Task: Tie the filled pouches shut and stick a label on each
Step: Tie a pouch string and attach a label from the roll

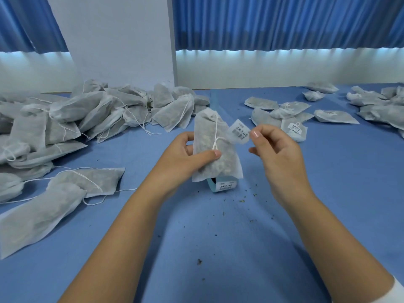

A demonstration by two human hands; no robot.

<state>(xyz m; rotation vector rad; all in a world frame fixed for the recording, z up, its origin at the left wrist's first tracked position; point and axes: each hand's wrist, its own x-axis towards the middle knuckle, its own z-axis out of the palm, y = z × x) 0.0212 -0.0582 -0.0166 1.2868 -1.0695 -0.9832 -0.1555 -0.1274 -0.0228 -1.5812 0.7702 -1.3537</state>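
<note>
Your left hand (185,149) gripped the tied pouch (215,147) upright above the tabletop (218,237), thumb pressed on its front. Your right hand (277,154) pinched the label (238,131) just right of the pouch, ready to press leftward.

Blue cloth (328,193) covers the table. Behind it, a white wall (284,68) runs the full width. Blue pleated curtains (284,22) hang above, with bright light along their lower hem. A white pillar (113,40) stands between the left and right curtains.
</note>
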